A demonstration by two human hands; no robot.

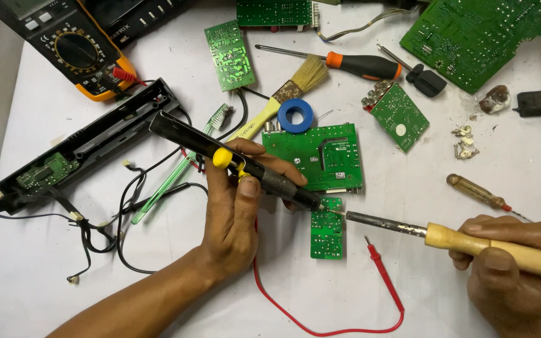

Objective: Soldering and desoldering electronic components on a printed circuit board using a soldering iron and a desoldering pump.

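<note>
Gripping tools, both hands meet at a small green circuit board (327, 229).
Left hand (233, 209) clasps a black yellow-buttoned desoldering pump (233, 159); right hand (511, 253) clenches a wooden-handled soldering iron (464, 240); red probe lead (380, 260) alongside.

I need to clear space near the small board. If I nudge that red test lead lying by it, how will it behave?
The red test lead would probably flop and drag, since its thin wire curves loosely across the white table. It looks light. Its stiff probe tip may swing toward the small green board.
</note>
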